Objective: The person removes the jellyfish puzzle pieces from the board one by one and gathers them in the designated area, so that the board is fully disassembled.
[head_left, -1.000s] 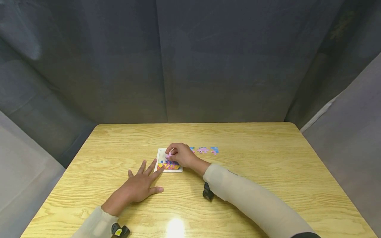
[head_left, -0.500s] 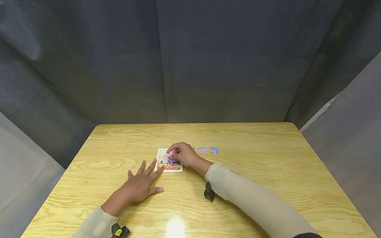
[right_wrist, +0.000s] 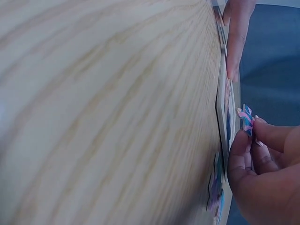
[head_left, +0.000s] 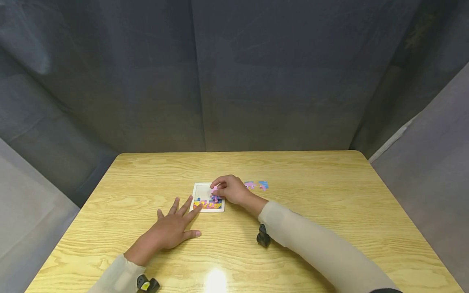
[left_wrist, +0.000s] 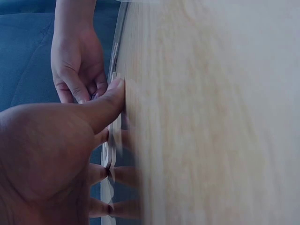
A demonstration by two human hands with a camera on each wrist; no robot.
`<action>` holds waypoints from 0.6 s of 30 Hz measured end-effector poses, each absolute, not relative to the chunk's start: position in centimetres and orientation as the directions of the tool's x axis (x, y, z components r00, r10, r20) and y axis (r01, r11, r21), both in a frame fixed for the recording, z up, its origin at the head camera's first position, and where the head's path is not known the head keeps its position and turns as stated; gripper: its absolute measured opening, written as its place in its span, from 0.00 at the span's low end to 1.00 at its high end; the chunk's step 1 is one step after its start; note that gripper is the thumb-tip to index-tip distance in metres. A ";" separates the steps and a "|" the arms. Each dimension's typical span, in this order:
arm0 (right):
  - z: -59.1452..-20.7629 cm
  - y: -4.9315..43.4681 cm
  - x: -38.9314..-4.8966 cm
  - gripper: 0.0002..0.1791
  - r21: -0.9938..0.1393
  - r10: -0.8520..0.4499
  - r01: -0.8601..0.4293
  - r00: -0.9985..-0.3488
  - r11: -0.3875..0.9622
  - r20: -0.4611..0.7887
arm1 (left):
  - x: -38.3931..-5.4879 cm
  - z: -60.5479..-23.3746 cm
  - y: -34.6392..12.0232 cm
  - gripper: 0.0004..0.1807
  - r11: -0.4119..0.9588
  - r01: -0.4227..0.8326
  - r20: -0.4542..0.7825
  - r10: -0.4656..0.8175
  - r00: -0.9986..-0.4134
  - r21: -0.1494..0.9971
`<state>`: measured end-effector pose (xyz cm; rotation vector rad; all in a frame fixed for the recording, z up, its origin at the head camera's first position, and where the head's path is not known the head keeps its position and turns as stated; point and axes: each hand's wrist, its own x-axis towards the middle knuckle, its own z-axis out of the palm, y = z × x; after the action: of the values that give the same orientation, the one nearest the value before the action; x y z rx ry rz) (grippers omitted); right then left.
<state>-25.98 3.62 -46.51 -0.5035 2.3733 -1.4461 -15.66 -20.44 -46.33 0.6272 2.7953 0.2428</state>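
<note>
My right hand (head_left: 234,191) pinches a pink and blue jigsaw piece (right_wrist: 247,120) between thumb and fingers, over the right side of a white-framed puzzle board (head_left: 198,189). Along the board's near part lies a strip of yellow, pink and blue joined pieces (head_left: 207,204); its far part shows bare white. My left hand (head_left: 172,230) lies spread on the table, straight fingers reaching the board's left edge and one fingertip on its near side. In the left wrist view the left thumb (left_wrist: 110,101) shows up close, with the right hand beyond it.
Two loose jigsaw pieces lie right of the board, a pink one (head_left: 250,184) and a blue and pink one (head_left: 263,185). The wooden table (head_left: 311,203) ends at a dark curtain (head_left: 275,81) behind. Each wrist carries a small black camera.
My right hand has moved a little to the right with the jigsaw piece, toward the board's right side, and the piece is turned differently. The left hand has stayed in place.
</note>
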 end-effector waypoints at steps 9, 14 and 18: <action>-46.3 5.0 -25.9 0.11 -0.906 -0.445 -0.097 -0.889 0.412 -0.107 | -15.7 -46.3 -20.3 0.44 0.893 0.387 -0.222 0.435 -0.873 0.228; -46.4 6.0 -25.9 0.13 -0.899 -0.451 -0.110 -0.887 0.424 -0.104 | -15.8 -46.4 -20.3 0.44 0.893 0.385 -0.226 0.435 -0.872 0.233; -46.7 6.8 -25.9 0.14 -0.890 -0.444 -0.118 -0.890 0.439 -0.101 | -15.8 -46.4 -20.3 0.44 0.892 0.386 -0.226 0.437 -0.871 0.235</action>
<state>-25.93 6.77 -46.72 -0.4818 2.3758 -1.4318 -15.84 -20.26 -46.42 0.6180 2.7856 0.2655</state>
